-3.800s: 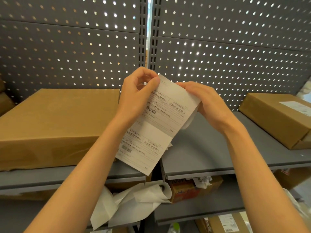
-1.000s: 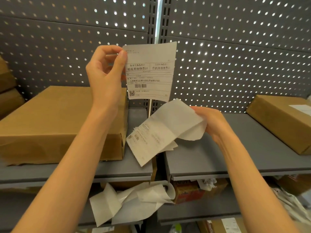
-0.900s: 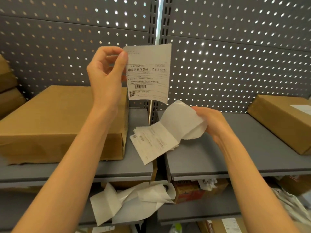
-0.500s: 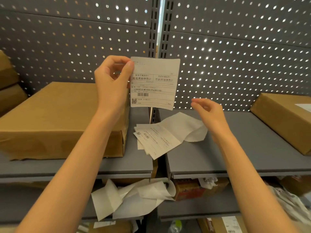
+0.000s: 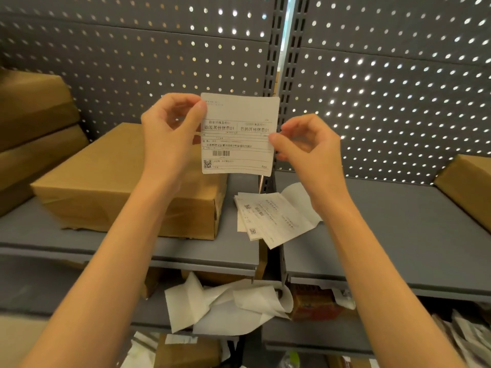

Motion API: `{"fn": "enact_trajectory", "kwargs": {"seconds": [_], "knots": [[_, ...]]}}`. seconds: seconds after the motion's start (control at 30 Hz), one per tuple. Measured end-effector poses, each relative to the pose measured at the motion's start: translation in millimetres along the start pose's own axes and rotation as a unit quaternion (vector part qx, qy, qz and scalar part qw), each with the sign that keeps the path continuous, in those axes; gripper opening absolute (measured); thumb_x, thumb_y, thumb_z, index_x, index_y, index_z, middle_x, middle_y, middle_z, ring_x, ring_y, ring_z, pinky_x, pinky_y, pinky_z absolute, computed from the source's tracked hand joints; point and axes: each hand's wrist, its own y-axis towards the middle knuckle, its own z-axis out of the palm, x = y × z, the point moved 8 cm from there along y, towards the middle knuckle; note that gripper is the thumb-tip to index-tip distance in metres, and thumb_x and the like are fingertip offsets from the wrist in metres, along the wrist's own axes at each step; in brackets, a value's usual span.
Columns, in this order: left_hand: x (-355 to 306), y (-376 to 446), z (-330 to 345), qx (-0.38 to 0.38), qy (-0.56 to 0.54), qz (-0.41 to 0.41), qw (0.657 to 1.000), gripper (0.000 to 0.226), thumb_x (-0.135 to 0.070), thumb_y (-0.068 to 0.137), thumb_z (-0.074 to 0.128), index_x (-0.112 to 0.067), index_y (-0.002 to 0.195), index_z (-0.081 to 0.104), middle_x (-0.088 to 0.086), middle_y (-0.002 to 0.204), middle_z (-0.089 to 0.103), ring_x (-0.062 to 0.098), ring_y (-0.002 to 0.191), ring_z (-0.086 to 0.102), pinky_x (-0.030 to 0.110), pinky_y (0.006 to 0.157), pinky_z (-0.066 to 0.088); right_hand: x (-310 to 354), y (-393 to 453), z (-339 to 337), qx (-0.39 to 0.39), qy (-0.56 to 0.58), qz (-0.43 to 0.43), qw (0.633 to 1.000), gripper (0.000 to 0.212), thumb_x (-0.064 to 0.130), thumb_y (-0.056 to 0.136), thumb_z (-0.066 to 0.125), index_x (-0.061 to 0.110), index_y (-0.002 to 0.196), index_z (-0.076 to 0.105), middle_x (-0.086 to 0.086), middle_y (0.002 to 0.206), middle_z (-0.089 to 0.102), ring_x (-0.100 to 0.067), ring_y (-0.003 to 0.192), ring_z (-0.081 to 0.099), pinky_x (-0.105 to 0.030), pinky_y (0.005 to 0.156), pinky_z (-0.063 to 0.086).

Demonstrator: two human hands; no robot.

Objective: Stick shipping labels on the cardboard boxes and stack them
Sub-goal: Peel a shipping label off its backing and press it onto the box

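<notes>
While both hands are raised in front of the grey perforated metal back panel (image 5: 385, 83), a white rectangular shipping label printed with a barcode and QR code (image 5: 239, 134) hangs upright between them, print facing the camera. Left hand (image 5: 170, 134) pinches the label's upper left corner between thumb and forefinger, other fingers curled loosely behind. Right hand (image 5: 308, 144) pinches the right edge about halfway down, thumb in front, remaining fingers curled. Label is held clear of every box, above the gap between the two shelf sections. Large flat brown cardboard box (image 5: 119, 181) sits on the grey metal shelf (image 5: 186, 251) to the left, below and behind the label; left wrist and forearm cover part of its top and right end. Loose pile of white printed label sheets with a curl of backing paper (image 5: 271, 216) lies on the shelf just right of that box, straddling the upright; right forearm overlaps its right edge. Stacked brown cardboard boxes (image 5: 34, 128) at far left, partly out of frame. Another brown cardboard box (image 5: 467, 187) at far right on the neighbouring shelf, cut off by the frame edge. Crumpled white backing paper strips (image 5: 228, 304) spill over the lower shelf level, beside a reddish-brown printed carton (image 5: 313, 304) and more boxes and paper below, indistinct
</notes>
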Motion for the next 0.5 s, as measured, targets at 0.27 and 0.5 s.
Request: {"fn": "enact_trajectory", "kwargs": {"seconds": [0.27,0.5], "knots": [[11,6,-52,-0.020,0.037,-0.021,0.999,0.018,-0.020,0.092,0.056,-0.013,0.108,0.061,-0.006,0.103,0.067,0.000,0.090,0.065,0.011,0.067,0.051,2,3,47,0.035,0.014,-0.015,0.999,0.016,0.003,0.085,0.062,0.019,0.083,0.059,0.002,0.082,0.062,-0.011,0.073,0.061,-0.024,0.066,0.055],[28,46,-88,0.006,0.029,-0.038,0.999,0.018,-0.019,0.091,0.058,-0.014,0.108,0.063,-0.005,0.103,0.069,0.005,0.091,0.067,0.017,0.071,0.054,7,8,102,0.010,0.043,0.002,0.999,0.005,0.018,0.091,0.061,0.013,0.092,0.060,-0.004,0.090,0.064,-0.011,0.074,0.063,-0.026,0.065,0.056]]}}
